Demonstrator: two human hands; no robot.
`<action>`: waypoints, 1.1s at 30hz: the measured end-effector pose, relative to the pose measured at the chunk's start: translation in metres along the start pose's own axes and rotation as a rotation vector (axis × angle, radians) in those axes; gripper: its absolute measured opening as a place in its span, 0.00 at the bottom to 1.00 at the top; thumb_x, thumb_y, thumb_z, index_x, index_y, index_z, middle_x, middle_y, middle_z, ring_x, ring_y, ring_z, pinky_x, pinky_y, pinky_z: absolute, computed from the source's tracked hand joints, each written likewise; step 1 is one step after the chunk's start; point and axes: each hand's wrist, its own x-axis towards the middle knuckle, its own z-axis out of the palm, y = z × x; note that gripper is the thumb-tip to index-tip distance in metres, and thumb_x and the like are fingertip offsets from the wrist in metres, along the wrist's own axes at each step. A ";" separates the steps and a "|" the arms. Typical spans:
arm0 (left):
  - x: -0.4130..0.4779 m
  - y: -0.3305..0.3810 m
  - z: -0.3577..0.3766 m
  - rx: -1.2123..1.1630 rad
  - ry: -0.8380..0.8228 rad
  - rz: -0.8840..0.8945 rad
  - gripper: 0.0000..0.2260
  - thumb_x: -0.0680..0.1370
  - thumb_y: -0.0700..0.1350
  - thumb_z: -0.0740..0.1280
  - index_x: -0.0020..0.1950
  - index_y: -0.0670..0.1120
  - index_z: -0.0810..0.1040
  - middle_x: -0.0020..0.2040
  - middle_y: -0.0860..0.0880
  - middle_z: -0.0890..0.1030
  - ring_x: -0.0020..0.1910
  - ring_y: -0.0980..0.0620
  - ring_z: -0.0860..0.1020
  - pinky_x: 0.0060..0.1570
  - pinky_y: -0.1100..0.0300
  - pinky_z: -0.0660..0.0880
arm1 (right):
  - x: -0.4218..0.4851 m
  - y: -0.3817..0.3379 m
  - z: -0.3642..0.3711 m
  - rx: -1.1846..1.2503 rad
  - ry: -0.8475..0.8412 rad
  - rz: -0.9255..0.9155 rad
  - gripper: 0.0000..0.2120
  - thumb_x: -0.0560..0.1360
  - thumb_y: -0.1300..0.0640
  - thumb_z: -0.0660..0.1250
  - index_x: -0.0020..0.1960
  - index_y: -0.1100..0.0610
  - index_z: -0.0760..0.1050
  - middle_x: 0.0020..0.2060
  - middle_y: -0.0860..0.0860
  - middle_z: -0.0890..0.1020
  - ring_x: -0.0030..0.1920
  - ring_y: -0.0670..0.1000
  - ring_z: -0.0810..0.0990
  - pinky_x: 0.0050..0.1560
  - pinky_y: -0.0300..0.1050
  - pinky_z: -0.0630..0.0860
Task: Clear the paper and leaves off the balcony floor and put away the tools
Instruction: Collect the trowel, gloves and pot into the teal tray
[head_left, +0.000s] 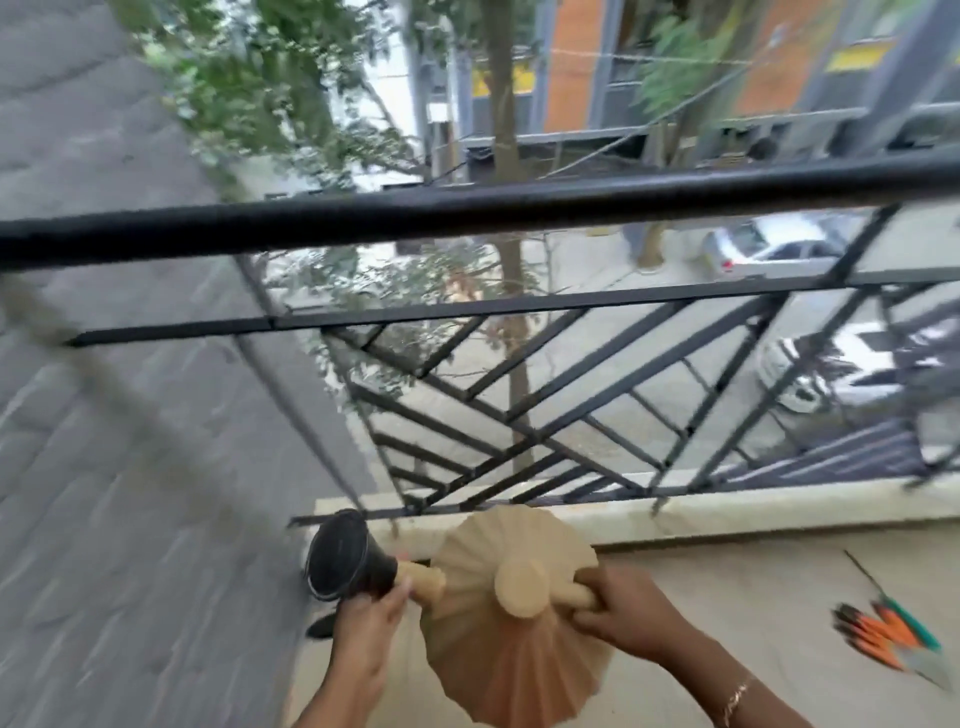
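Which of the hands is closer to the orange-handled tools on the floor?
The right. The right hand, gripping the tan pleated fan, is left of the orange-handled tools; the left hand grips the fan's far side, farther away.

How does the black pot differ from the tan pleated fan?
The black pot is smooth and dark; the tan pleated fan is folded, pale and wider. The pot is by the left hand only; the fan also reaches the right hand. Both are near the railing.

The pot (340, 556) is left of the fan (514, 644) (railing (467, 210) behind both), tools (883, 631) farther right.
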 end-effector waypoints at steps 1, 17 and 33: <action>-0.001 -0.005 0.022 0.026 -0.042 -0.007 0.16 0.75 0.26 0.60 0.62 0.32 0.71 0.45 0.43 0.78 0.43 0.49 0.75 0.42 0.66 0.77 | -0.014 0.018 -0.006 0.035 0.034 0.026 0.13 0.55 0.38 0.53 0.28 0.48 0.63 0.26 0.44 0.68 0.38 0.50 0.73 0.29 0.34 0.59; -0.153 -0.128 0.398 0.253 -0.640 -0.146 0.24 0.63 0.39 0.74 0.58 0.39 0.78 0.46 0.45 0.83 0.36 0.56 0.81 0.54 0.49 0.77 | -0.304 0.294 -0.085 0.220 0.372 0.552 0.10 0.69 0.51 0.64 0.33 0.51 0.64 0.35 0.52 0.75 0.42 0.53 0.75 0.34 0.44 0.60; -0.275 -0.282 0.734 0.621 -1.039 -0.214 0.11 0.70 0.36 0.72 0.51 0.40 0.80 0.48 0.39 0.78 0.46 0.45 0.74 0.44 0.59 0.72 | -0.485 0.521 -0.124 0.444 0.651 1.091 0.07 0.69 0.56 0.65 0.46 0.58 0.75 0.41 0.53 0.81 0.43 0.53 0.77 0.36 0.41 0.66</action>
